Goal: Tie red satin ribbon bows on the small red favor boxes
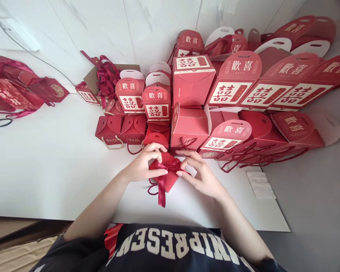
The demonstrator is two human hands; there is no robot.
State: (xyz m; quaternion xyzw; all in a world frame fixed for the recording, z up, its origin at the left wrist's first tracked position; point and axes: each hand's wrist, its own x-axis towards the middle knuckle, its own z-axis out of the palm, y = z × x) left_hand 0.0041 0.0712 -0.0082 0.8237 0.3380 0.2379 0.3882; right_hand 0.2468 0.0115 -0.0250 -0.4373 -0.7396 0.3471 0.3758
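Note:
A small red gift box sits on the white table right in front of me. Dark red satin ribbon is looped into a bow on its top, with one tail hanging over the near side. On the left of the bow, my left hand has thumb and fingers closed around a ribbon loop. My right hand pinches the ribbon on the other side, its upper fingers curled over the box. A twisted red cord handle pokes out at the box's left. The fingers partly cover the knot.
Stacked red gift boxes stand close behind my hands and to the right. A carton of tangled ribbon is at the back. Red bags and a black ring lie left. Folded white paper rests near the table's right edge.

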